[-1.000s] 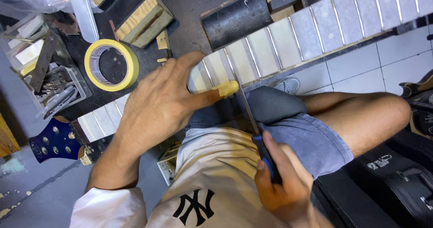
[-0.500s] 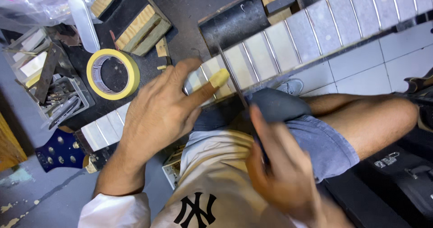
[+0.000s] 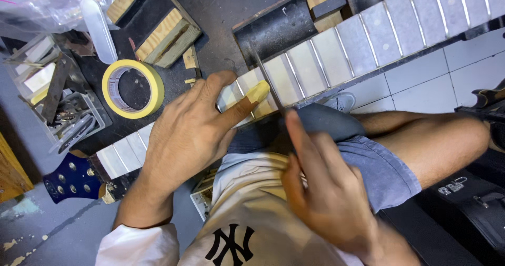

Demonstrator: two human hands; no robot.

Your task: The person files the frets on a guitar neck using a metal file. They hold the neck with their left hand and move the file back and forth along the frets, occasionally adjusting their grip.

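While the guitar neck [image 3: 336,55] lies slantwise across the person's lap, its fretboard covered in pale masking tape between bare metal frets, the left hand [image 3: 189,134] presses down flat on it, palm on the taped part and fingers spread. The index fingertip of that hand is wrapped in yellowish tape and lies just beside a thin metal tool [image 3: 268,84]. This slim blade-like tool stands across the fretboard along a fret, and the right hand [image 3: 326,192] is closed around its lower end, the forefinger stretched up along the shaft toward the neck. The tool's handle is hidden inside the grip.

At the lower end of the neck sits the dark blue headstock [image 3: 71,179] with its round tuner posts, near the left edge of the view. Above the left hand, a roll of yellow masking tape [image 3: 132,88] lies flat on a dark mat, near the neck. Beyond it rest wooden sanding blocks [image 3: 158,24] and, further left, a clear tray of small tools [image 3: 58,108]. A black case [image 3: 468,208] lies by the person's bare knee on the tiled floor [image 3: 463,76].
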